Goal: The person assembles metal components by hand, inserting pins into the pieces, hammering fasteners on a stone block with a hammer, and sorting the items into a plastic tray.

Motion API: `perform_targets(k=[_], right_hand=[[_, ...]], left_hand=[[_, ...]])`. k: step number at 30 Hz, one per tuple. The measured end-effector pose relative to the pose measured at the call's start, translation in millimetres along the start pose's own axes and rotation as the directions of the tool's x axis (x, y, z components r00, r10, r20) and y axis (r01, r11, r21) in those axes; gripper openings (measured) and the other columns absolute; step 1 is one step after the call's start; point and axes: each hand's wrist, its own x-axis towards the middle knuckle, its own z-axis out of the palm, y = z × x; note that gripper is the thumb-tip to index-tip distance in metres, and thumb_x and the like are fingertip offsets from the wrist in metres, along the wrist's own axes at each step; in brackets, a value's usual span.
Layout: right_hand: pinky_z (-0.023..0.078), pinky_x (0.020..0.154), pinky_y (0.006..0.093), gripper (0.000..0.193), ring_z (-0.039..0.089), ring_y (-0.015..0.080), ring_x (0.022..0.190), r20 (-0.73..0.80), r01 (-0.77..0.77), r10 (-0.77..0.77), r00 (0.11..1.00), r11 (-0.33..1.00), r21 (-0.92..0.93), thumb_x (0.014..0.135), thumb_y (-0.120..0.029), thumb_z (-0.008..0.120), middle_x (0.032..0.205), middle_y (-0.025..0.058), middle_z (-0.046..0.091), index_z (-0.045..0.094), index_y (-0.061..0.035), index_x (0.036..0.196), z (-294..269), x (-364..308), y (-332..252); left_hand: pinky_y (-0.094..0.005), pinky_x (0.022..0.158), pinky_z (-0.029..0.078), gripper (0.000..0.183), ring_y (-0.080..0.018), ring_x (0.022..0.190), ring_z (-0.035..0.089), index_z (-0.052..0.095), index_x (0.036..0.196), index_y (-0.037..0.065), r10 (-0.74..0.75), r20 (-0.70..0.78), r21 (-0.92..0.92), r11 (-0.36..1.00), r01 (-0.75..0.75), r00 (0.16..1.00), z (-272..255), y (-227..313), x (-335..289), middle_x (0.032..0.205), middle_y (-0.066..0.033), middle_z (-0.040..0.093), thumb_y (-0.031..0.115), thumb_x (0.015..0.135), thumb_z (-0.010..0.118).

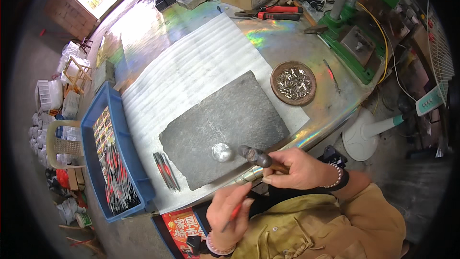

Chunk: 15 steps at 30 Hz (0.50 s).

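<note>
In my right hand (302, 169) is a hammer (256, 156), gripped by its wooden handle, its dark metal head just above the near edge of a grey stone slab (225, 110). My left hand (227, 216) is closed around a slender red-and-dark stick (235, 211), held nearer to me than the table edge. My fingers cover part of the stick. A shiny round metal piece (222, 152) sits on the near part of the slab, left of the hammer head. Several similar black-and-red sticks (166, 171) lie side by side left of the slab.
White foam sheeting (179, 67) lies under the slab. A blue crate (143, 189) at left holds many black-and-red sticks. A brown bowl (273, 79) of small metal pieces stands right. Beyond are a green press (342, 38), red-handled pliers (278, 16) and a cardboard box (235, 0).
</note>
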Motion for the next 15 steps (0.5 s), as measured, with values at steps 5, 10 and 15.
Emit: perform_targets(k=[5,10,15], right_hand=[[0.04,0.058,0.021,0.009,0.044,0.0016,0.066,-0.091,0.082,-0.077,0.993,0.995,0.058,0.084,-0.008,0.061,0.069,-0.0049,0.05,0.054,-0.0013,0.084,17.5,3.7,8.3],[0.037,0.057,0.0202,0.009,0.041,0.0014,0.065,-0.141,0.101,-0.097,0.985,0.995,0.024,0.083,-0.007,0.061,0.068,-0.0061,0.047,0.054,-0.0025,0.083,22.3,2.5,12.6],[0.035,0.056,0.0202,0.007,0.038,0.0014,0.064,-0.197,0.19,-0.18,0.964,0.981,0.034,0.083,-0.006,0.062,0.067,-0.0069,0.044,0.055,-0.0033,0.082,27.4,2.4,24.6]], left_hand=[[-0.0313,0.065,0.048,0.024,-0.0273,0.073,0.06,0.063,0.106,0.0,0.119,-0.006,0.106,0.987,-0.118,0.993,10.1,0.0,-4.0,0.087,-0.0165,0.061,0.003,0.082,0.063],[-0.0326,0.064,0.049,0.026,-0.0282,0.073,0.06,0.062,0.106,0.0,0.116,-0.015,0.125,0.986,-0.114,0.993,10.1,0.3,-6.3,0.087,-0.0167,0.061,0.002,0.08,0.064],[-0.0326,0.064,0.048,0.023,-0.0282,0.074,0.06,0.062,0.103,0.0,0.079,-0.012,0.082,0.994,-0.078,0.997,9.5,3.4,-3.8,0.087,-0.016,0.061,0.001,0.08,0.063]])
